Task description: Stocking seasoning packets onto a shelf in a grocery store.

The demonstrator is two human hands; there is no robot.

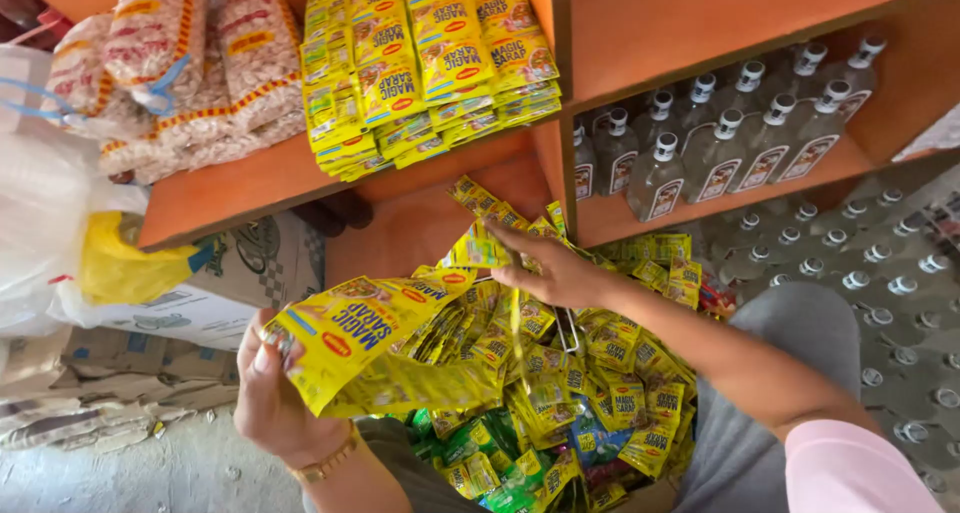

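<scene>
Small yellow sachets [560, 373] with red marks lie piled near; more yellow sachet strips [430, 53] are stacked on the far shelf, and white-red bags [190, 63] are at the far left.

Orange wooden shelves [300, 178] stand over a dusty grey floor [190, 473] in daylight.

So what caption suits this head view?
Left hand holds a strip of yellow foil sachets while right hand lifts another.
</scene>
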